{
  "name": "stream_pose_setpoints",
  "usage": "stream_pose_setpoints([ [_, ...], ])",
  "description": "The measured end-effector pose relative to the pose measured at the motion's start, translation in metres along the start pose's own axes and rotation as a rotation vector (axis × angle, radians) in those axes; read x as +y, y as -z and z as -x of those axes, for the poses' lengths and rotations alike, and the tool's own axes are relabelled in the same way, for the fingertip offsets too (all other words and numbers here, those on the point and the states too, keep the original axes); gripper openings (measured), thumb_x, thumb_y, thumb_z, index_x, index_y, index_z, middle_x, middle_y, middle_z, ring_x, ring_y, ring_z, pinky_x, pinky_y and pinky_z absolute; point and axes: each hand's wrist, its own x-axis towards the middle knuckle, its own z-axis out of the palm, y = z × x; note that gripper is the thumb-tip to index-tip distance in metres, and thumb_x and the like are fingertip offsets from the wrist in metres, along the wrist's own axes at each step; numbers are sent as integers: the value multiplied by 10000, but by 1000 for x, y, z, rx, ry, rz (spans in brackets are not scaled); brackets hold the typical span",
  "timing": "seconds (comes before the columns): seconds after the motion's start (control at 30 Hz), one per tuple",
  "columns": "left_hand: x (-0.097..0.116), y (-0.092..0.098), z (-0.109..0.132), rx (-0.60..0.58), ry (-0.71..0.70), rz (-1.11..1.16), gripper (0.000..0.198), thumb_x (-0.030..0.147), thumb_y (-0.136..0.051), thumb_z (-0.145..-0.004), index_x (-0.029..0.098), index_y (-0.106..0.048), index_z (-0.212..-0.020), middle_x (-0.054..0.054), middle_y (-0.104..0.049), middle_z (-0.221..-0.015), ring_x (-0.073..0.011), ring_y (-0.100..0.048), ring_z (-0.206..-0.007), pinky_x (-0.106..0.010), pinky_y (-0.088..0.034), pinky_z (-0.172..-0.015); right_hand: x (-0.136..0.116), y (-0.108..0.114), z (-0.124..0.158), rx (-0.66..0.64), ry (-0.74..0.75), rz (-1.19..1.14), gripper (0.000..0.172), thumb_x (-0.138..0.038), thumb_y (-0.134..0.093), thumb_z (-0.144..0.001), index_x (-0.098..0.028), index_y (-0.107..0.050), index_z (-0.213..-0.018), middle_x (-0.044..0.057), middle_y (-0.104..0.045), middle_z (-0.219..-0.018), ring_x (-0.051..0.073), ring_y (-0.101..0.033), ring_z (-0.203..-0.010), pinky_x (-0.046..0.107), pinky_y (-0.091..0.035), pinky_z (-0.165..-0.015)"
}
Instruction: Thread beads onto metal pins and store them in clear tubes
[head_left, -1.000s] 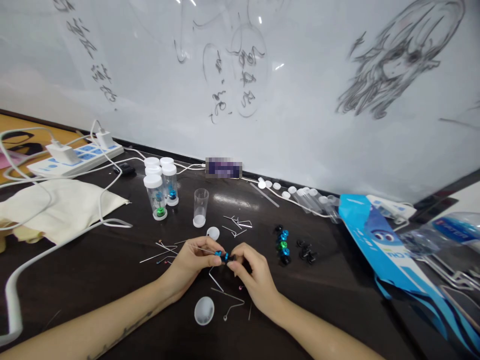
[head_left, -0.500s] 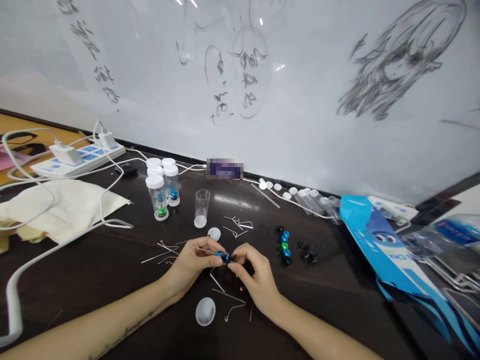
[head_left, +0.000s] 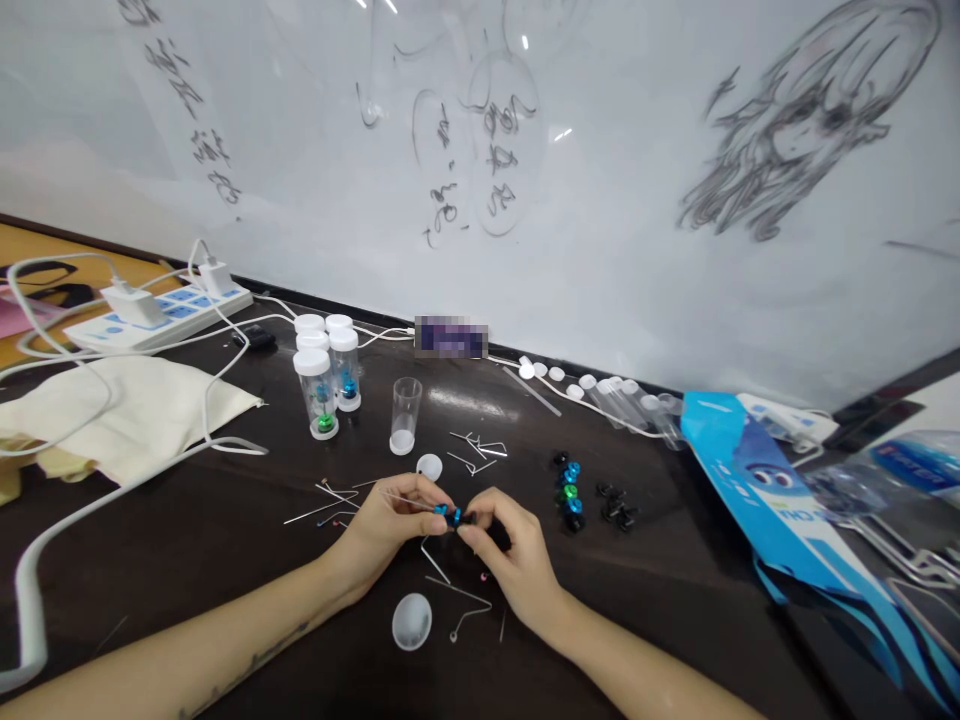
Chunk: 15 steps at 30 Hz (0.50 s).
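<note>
Between the fingertips of my left hand [head_left: 391,520] is a small shiny blue spool-like part [head_left: 442,511], with a thin metal wire beside it. My right hand [head_left: 519,552] pinches a small black piece [head_left: 469,519] up against the blue part; fingers partly cover where the two meet. Under the hands lie a bent wire [head_left: 436,560] and another bent wire with a small ball end [head_left: 480,608]. A white round cup or cap [head_left: 412,622] rests nearer to me. Just beyond my left hand sits a white cap [head_left: 429,467].
A clear tube [head_left: 406,410] stands uncapped near several capped tubes [head_left: 316,395]. Loose wires [head_left: 476,447] lie mid-table. To the right are blue, green and black spools [head_left: 571,490], black pieces [head_left: 616,506] and a blue bag [head_left: 757,480]. Cables and a power strip [head_left: 161,312] occupy the left.
Both hands keep nearly the same pose around the blue part and the black piece. The whole view has shifted very slightly.
</note>
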Motion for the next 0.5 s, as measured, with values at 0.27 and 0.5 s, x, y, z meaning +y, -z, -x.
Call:
stream_pose_setpoints([
  [0.27,1,1,0,-10,18,-6,152,175,-844,-611,148,-744,-722,-22,-726,-675,-129,-607,-631,-233,-446,-644,4,-1,0,14,-1,-26,135,-313,-645,-878,-204,-597,-815,-20,-565,-725,142,-543,-678,256,-420,-650],
  [0.5,-1,1,0,-8,-4,-35,159,160,-848,-596,152,-744,-717,-18,-711,-670,-136,-601,-630,-245,-454,-643,1,2,1,-46,-43,23,262,-337,-538,-944,-196,-570,-725,-27,-540,-651,134,-529,-633,251,-403,-619],
])
